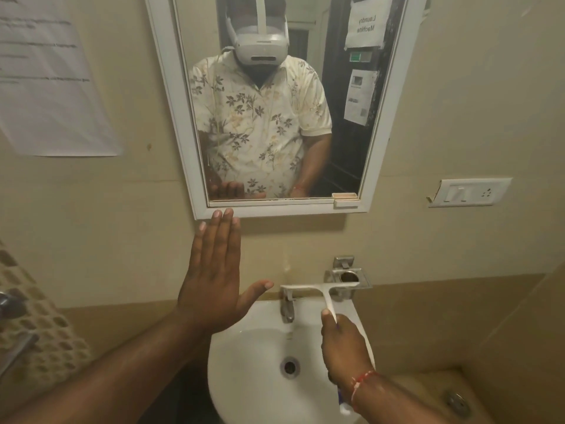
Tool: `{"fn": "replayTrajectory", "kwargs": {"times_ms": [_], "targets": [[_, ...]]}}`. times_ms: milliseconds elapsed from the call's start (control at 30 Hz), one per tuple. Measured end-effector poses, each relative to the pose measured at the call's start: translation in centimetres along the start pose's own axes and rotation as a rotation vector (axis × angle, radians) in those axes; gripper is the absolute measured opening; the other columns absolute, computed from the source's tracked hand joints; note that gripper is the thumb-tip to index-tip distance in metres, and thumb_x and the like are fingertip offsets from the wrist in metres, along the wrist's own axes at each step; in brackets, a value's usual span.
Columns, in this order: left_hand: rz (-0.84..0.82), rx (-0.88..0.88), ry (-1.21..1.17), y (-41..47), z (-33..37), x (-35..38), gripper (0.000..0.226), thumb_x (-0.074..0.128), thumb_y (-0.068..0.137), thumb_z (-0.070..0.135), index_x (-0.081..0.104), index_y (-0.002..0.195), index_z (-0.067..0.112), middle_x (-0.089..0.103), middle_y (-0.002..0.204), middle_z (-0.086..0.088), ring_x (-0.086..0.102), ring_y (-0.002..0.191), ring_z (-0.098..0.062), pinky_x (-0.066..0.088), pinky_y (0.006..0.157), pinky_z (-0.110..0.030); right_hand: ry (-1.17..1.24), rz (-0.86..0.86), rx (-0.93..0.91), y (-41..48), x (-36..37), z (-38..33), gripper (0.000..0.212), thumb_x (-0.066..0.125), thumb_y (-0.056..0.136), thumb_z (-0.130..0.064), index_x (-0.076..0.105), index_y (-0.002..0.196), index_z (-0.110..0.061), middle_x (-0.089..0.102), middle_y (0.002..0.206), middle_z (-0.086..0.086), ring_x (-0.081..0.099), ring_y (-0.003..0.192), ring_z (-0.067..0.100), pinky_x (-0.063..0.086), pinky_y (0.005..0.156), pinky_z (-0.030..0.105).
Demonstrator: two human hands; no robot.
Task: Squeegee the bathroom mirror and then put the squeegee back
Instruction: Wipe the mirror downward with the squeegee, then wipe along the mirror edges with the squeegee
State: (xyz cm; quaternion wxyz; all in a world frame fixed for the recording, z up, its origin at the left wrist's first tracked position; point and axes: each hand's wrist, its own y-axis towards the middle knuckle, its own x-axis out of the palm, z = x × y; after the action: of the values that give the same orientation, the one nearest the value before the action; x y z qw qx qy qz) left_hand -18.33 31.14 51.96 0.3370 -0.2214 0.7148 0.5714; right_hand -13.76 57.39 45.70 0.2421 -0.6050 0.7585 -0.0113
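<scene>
The right hand [344,341] grips the white squeegee [324,290] by its handle, blade above the fist, over the washbasin [244,362]; the left hand [214,280] is flat, fingers spread, below the mirror [275,102].

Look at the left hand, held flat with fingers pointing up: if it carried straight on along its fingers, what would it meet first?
Probably the mirror: the left hand has its fingertips just below the white bottom frame, so that edge comes first. Depth is unclear; the hand may be nearer the camera than the wall.
</scene>
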Motion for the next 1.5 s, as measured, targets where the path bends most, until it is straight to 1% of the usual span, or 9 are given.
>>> {"fn": "replayTrajectory", "kwargs": {"times_ms": [133, 367, 533, 667, 867, 1033, 1167, 1300, 1500], "targets": [[-0.004, 0.003, -0.004, -0.1, 0.2, -0.1, 0.12, 0.04, 0.107, 0.084, 0.007, 0.18, -0.004, 0.0, 0.192, -0.024, 0.003, 0.18, -0.043, 0.014, 0.143, -0.069, -0.04, 0.032, -0.184, -1.0, -0.7, -1.4, 0.044, 0.044, 0.112, -0.054, 0.064, 0.089, -0.023, 0.068, 0.079, 0.002, 0.063, 0.072, 0.023, 0.046, 0.067, 0.033], [0.001, -0.005, -0.01, 0.6, 0.4, -0.2, 0.119, 0.039, 0.107, 0.084, 0.006, 0.181, -0.002, -0.003, 0.193, -0.021, 0.001, 0.18, -0.041, 0.011, 0.144, -0.067, -0.001, -0.009, -0.173, -0.4, -0.9, -2.7, 0.041, 0.042, 0.112, -0.056, 0.064, 0.092, -0.028, 0.062, 0.076, -0.006, 0.055, 0.066, 0.018, 0.044, 0.066, 0.033], [0.055, -0.004, 0.014, 2.9, -0.2, -1.6, 0.117, 0.036, 0.108, 0.084, 0.009, 0.18, -0.004, -0.001, 0.192, -0.023, 0.002, 0.18, -0.042, 0.013, 0.144, -0.067, -0.011, 0.011, -0.394, -2.2, -2.2, -6.7, 0.045, 0.043, 0.112, -0.055, 0.058, 0.083, -0.023, 0.056, 0.065, -0.008, 0.052, 0.061, 0.014, 0.044, 0.064, 0.036], [0.157, -0.006, 0.043, 5.4, -1.1, -3.9, 0.117, 0.037, 0.108, 0.084, 0.016, 0.179, -0.007, 0.006, 0.192, -0.024, 0.006, 0.18, -0.043, 0.015, 0.143, -0.067, -0.024, 0.026, -0.594, -3.8, -3.7, -11.1, 0.048, 0.041, 0.106, -0.061, 0.05, 0.077, -0.023, 0.054, 0.057, -0.011, 0.048, 0.055, 0.008, 0.042, 0.061, 0.028], [0.317, -0.006, 0.09, 11.2, -4.2, -9.2, 0.119, 0.045, 0.107, 0.085, 0.019, 0.178, -0.007, 0.009, 0.192, -0.024, 0.011, 0.179, -0.044, 0.017, 0.143, -0.066, -0.285, 0.16, -0.925, -4.1, -6.7, -21.3, 0.036, 0.03, 0.098, -0.078, 0.049, 0.078, -0.055, 0.057, 0.062, -0.006, 0.055, 0.062, 0.012, 0.05, 0.064, 0.036], [0.391, 0.008, 0.167, 16.3, -7.4, -14.9, 0.12, 0.037, 0.108, 0.087, 0.003, 0.182, -0.001, -0.002, 0.192, -0.023, 0.001, 0.18, -0.04, 0.01, 0.144, -0.062, -0.585, 0.29, -1.254, -4.5, -8.5, -32.0, 0.056, 0.027, 0.105, -0.078, 0.054, 0.083, -0.034, 0.057, 0.062, -0.007, 0.059, 0.057, 0.01, 0.056, 0.056, 0.036], [0.419, 0.009, 0.209, 18.8, -9.7, -18.4, 0.118, 0.035, 0.108, 0.087, 0.003, 0.182, -0.001, -0.006, 0.193, -0.019, -0.003, 0.181, -0.038, 0.01, 0.144, -0.062, -0.738, 0.446, -1.492, -5.5, -8.3, -39.1, 0.056, 0.025, 0.106, -0.079, 0.052, 0.081, -0.037, 0.059, 0.068, -0.012, 0.058, 0.058, 0.005, 0.053, 0.054, 0.029], [0.413, -0.004, 0.259, 20.1, -11.6, -20.1, 0.118, 0.033, 0.108, 0.087, 0.002, 0.182, 0.0, -0.008, 0.193, -0.018, -0.005, 0.181, -0.037, 0.008, 0.145, -0.061, -0.862, 0.461, -1.646, -5.8, -7.1, -44.3, 0.056, 0.017, 0.104, -0.081, 0.049, 0.082, -0.04, 0.069, 0.096, -0.014, 0.069, 0.084, 0.009, 0.06, 0.062, 0.035], [0.433, -0.022, 0.296, 20.4, -12.8, -20.7, 0.118, 0.031, 0.108, 0.088, 0.003, 0.182, 0.0, -0.009, 0.193, -0.019, -0.006, 0.181, -0.036, -0.003, 0.145, -0.053, -0.968, 0.466, -1.691, -5.1, -6.4, -48.3, 0.059, 0.019, 0.101, -0.082, 0.056, 0.086, -0.039, 0.069, 0.095, -0.012, 0.067, 0.084, 0.011, 0.038, 0.055, 0.027]]}}
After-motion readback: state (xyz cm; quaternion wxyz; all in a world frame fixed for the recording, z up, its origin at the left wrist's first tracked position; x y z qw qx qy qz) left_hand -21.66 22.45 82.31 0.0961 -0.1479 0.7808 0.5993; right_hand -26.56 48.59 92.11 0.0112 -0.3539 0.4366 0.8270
